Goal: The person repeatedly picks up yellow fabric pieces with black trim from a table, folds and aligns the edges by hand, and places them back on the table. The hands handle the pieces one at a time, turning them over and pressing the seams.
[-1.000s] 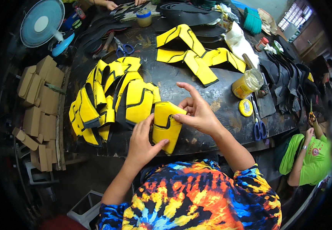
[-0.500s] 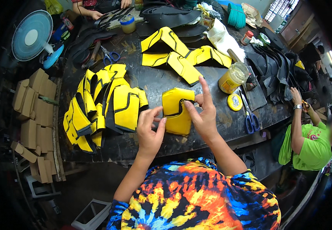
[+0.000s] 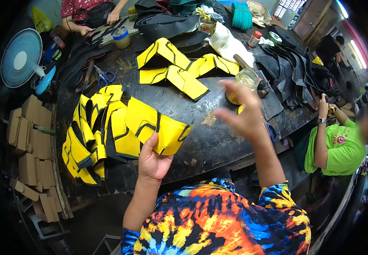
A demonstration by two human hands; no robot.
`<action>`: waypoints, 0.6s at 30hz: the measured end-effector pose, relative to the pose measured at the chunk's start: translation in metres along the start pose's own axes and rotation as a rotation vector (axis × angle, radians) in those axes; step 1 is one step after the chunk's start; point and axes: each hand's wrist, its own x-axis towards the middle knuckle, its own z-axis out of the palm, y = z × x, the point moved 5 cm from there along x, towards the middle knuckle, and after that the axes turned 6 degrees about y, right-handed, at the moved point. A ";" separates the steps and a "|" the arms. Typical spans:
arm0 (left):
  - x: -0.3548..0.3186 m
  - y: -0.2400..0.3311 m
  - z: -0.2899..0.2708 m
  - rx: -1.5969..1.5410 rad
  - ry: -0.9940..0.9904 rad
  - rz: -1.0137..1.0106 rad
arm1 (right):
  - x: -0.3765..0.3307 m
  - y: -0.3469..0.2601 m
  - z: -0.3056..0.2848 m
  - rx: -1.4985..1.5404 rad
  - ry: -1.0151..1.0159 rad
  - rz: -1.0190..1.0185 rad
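Note:
My left hand point(image 3: 155, 162) grips the lower edge of a yellow piece with black trim point(image 3: 150, 121), which looks like a shoe upper, thumb on top. The piece is held tilted above the table, beside a heap of similar yellow pieces point(image 3: 82, 140). Blurred by motion, my right hand point(image 3: 247, 111) is raised with thumb and fingers spread, nothing between them. Behind it stands an open glass jar point(image 3: 247, 77) of yellowish paste, partly covered by the fingers. Three more folded yellow pieces point(image 3: 188, 83) lie farther back on the table.
The dark worktable point(image 3: 184, 157) also bears blue-handled scissors point(image 3: 104, 76), a second pair point(image 3: 272, 132) half hidden by my right arm, a blue-lidded jar point(image 3: 121, 38) and stacked black pieces point(image 3: 281, 72). Co-workers sit at the far left and right. A fan point(image 3: 20, 59) and cartons point(image 3: 33, 148) stand left.
The yellow piece, folded between both hands before, is now opened out and moved left in my left hand. My right hand has let go and lifted toward the jar. The view has shifted.

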 end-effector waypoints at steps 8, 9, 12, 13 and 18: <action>0.002 -0.005 0.000 0.171 -0.021 0.161 | 0.025 0.093 -0.043 -0.808 -0.213 -0.021; 0.001 -0.005 0.000 0.162 -0.038 0.158 | 0.026 0.097 -0.041 -0.787 -0.274 0.032; -0.001 0.001 -0.002 0.218 -0.098 0.202 | 0.029 0.089 -0.048 -0.694 -0.103 -0.012; -0.001 0.003 -0.005 0.223 -0.102 0.206 | 0.028 0.081 -0.057 -0.591 0.096 -0.066; 0.000 0.010 -0.013 0.242 -0.239 0.236 | 0.008 0.059 -0.063 -0.799 -0.007 -0.009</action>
